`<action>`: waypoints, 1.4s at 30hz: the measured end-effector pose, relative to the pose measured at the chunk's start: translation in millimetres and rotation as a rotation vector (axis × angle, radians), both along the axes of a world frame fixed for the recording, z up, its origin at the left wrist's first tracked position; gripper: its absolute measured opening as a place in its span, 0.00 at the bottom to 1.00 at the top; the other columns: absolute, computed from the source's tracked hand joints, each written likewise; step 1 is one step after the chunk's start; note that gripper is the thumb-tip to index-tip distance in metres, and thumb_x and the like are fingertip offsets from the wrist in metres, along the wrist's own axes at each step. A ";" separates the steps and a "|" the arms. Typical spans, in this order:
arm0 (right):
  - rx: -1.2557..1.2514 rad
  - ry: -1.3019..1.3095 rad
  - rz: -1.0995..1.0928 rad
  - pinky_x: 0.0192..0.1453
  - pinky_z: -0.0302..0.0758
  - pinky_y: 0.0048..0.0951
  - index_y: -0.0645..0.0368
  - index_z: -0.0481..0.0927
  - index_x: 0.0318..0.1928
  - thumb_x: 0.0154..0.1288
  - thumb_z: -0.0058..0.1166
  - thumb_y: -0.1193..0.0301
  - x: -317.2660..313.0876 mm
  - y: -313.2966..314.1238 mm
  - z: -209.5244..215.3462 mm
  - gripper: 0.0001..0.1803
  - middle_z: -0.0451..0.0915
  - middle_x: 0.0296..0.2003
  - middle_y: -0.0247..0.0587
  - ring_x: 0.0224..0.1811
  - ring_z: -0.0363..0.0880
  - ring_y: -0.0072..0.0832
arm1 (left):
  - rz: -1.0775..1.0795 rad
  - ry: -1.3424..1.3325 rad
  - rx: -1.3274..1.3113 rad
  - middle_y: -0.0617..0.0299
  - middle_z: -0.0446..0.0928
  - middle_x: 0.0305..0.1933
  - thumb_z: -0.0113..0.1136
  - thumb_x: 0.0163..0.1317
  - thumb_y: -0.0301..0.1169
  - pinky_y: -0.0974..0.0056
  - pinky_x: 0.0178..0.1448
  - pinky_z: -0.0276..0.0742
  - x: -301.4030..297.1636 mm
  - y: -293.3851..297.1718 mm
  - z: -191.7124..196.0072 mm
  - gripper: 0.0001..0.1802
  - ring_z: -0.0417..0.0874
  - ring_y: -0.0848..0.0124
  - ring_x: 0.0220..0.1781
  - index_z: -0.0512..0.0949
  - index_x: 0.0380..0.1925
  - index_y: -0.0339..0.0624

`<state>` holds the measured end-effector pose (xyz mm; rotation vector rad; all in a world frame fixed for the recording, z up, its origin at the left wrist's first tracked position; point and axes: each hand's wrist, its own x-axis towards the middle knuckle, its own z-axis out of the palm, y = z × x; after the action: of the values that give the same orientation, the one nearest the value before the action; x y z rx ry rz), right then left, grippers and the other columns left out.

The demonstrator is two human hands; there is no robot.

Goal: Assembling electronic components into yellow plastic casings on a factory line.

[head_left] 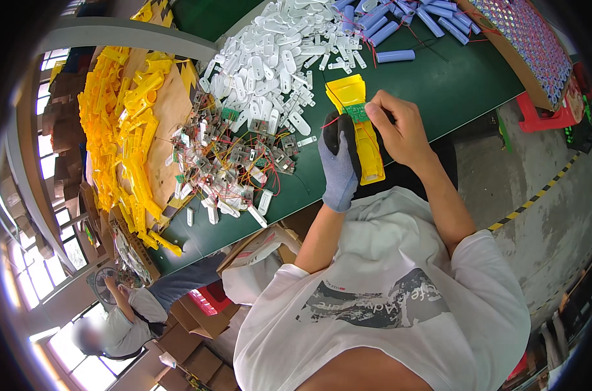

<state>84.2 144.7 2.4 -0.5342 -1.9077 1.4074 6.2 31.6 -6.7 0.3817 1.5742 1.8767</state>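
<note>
My left hand [340,163], in a grey-blue glove with black on its fingers, is closed around the left side of a yellow plastic housing [372,166]. The housing is long, with a flared far end, and lies open side up at the table's edge in front of me. A small green circuit board [356,113] sits inside it near the flared end. My bare right hand [403,127] is closed, its thumb and curled fingers pressed at the board's right edge. A red wire [331,122] sticks out by my left fingers.
White plastic pieces [263,72] are heaped on the green table [465,85]. Nearer left lies a tangle of wired circuit assemblies [237,163]. Yellow housings [129,130] fill a wooden board. Blue cylindrical batteries [395,56] lie at the back, beside a cardboard box [524,52]. Another person [129,319] sits at lower left.
</note>
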 end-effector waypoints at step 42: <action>0.040 -0.009 0.105 0.56 0.74 0.36 0.58 0.71 0.58 0.52 0.65 0.73 12.9 -26.7 12.4 0.31 0.77 0.51 0.46 0.52 0.78 0.43 | 0.205 0.257 -0.003 0.57 0.73 0.57 0.47 0.73 0.33 0.65 0.60 0.70 -10.3 -24.1 7.9 0.17 0.75 0.69 0.57 0.69 0.55 0.32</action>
<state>97.0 118.0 14.8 -0.4269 -1.9921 1.4316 -4.1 7.6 1.2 0.4921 1.8457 2.0442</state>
